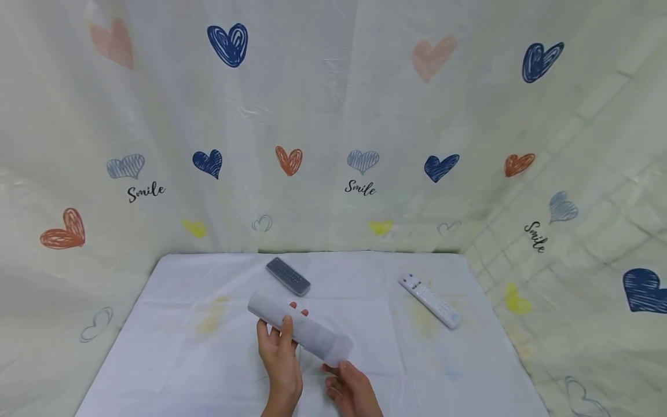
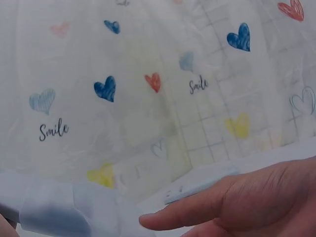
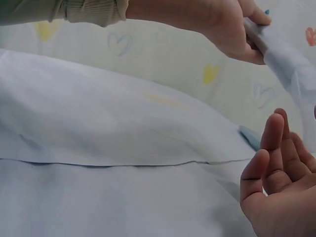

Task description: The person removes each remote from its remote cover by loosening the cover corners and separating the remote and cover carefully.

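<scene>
In the head view my left hand [image 1: 281, 353] grips a long, pale grey bar [image 1: 278, 308] around its middle, thumb on the near side and fingertips showing past the far edge. A translucent whitish sleeve [image 1: 341, 349] covers the bar and extends past its lower right end. At that loose end my right hand [image 1: 354, 387] pinches the sleeve's edge between thumb and forefinger, its other fingers curled in. The left wrist view shows the right thumb [image 2: 173, 217] against the sleeve. The bar's kind is hidden by the wrap and the hand.
A dark grey remote control [image 1: 288, 277] lies on the white-covered table [image 1: 172, 341], just behind the held bar. A white remote control [image 1: 429, 302] lies to the right, set diagonally. Behind the table hangs a pale curtain [image 1: 323, 104] printed with hearts.
</scene>
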